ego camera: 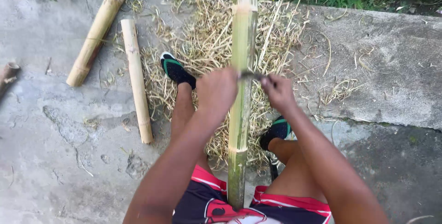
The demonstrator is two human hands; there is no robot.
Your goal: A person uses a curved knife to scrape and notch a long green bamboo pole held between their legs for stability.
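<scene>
Between your two hands runs a long green bamboo pole (242, 67), lying lengthwise away from you, its near end resting between your thighs. Your left hand (216, 90) is closed into a fist just left of the pole, and your right hand (277, 91) is closed just right of it. Both grip the ends of a dark blade (251, 75) laid crosswise over the pole, its edge against the green skin. Below your hands the pole shows a paler, scraped strip. Under and beyond your hands lies a heap of dry straw-coloured shavings (207, 40) on the concrete floor (55, 159). Your feet, in dark shoes with green trim, sit one at each side of the pole. Well to the left of your left hand lie two shorter bamboo pieces (136, 79), side by side but apart.
</scene>
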